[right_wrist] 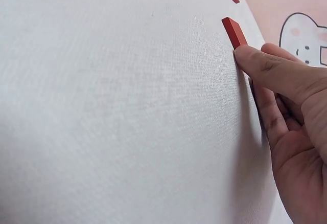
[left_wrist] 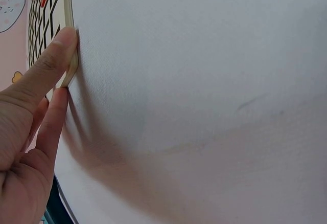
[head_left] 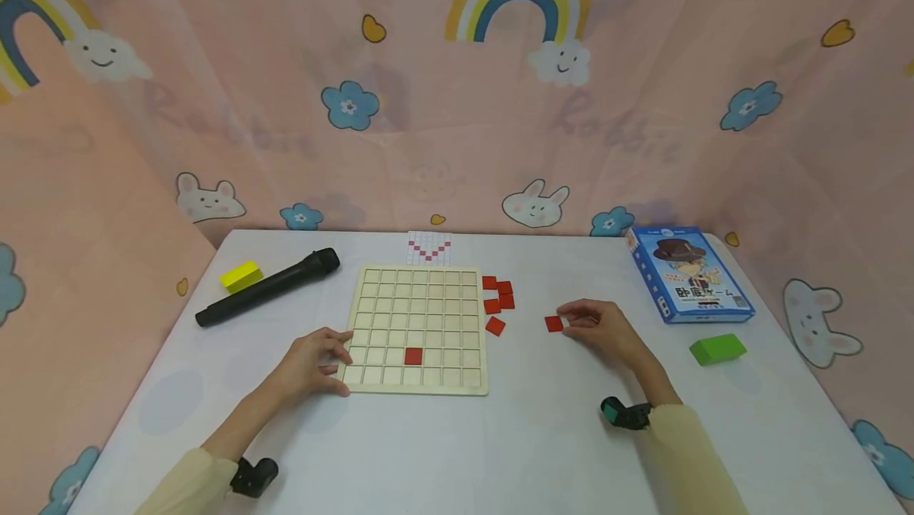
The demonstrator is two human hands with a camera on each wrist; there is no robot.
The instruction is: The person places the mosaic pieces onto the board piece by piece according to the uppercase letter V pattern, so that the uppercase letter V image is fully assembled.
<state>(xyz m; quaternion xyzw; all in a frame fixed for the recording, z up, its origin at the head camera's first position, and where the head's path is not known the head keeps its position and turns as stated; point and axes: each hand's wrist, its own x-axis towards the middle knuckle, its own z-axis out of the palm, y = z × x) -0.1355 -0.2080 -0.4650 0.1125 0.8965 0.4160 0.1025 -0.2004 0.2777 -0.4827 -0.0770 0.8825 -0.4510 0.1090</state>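
Observation:
A pale grid board (head_left: 420,390) lies on the table with one red square tile (head_left: 412,356) in a cell near its bottom. My left hand (head_left: 317,360) holds the board's near left corner, thumb on the near edge and fingers along the left side; the left wrist view shows the thumb (left_wrist: 64,40) against the rim. To the right of the board, my right hand (head_left: 600,330) pinches a red tile (right_wrist: 233,31) between thumb and fingertips, at the tabletop. Several loose red tiles (head_left: 496,326) lie beside the board's right edge.
A card with a red pixel pattern (head_left: 429,247) lies behind the board. At left are a black microphone (head_left: 267,288) and a yellow block (head_left: 241,276). A blue game box (head_left: 689,273) and a green block (head_left: 717,349) are at right.

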